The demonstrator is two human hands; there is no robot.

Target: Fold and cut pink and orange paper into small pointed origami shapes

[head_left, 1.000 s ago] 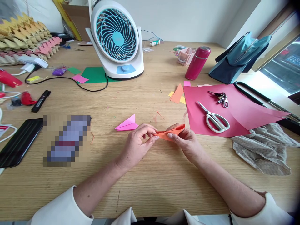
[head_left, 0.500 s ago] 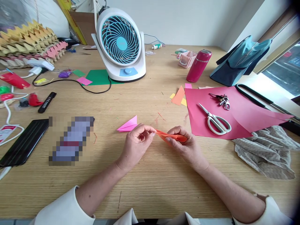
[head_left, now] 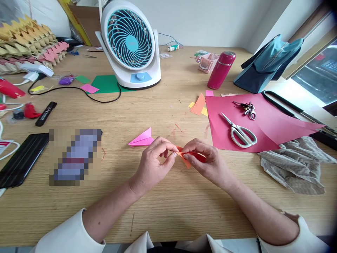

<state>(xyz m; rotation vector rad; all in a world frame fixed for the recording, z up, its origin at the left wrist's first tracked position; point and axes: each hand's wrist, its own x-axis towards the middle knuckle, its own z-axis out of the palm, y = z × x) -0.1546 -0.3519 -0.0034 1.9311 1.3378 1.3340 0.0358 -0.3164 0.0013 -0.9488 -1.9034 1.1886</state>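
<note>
A small folded piece of orange paper is held up between both hands, just above the table. My left hand pinches its left tip between thumb and forefinger. On the other side, my right hand grips the paper's body, thumb in front and fingers behind, so part of it is hidden. Just beyond my left hand lies a folded pink paper shaped like a paper plane, apart from the fingers.
White-handled scissors and keys lie on red paper at right, near a crumpled cloth. A fan and a magenta flask stand behind. At left are a blurred phone, a black slab and a marker.
My right hand has shifted left along the orange paper, closer to my left hand. A flap of the paper now points down between them. The whole view has shifted slightly.
</note>
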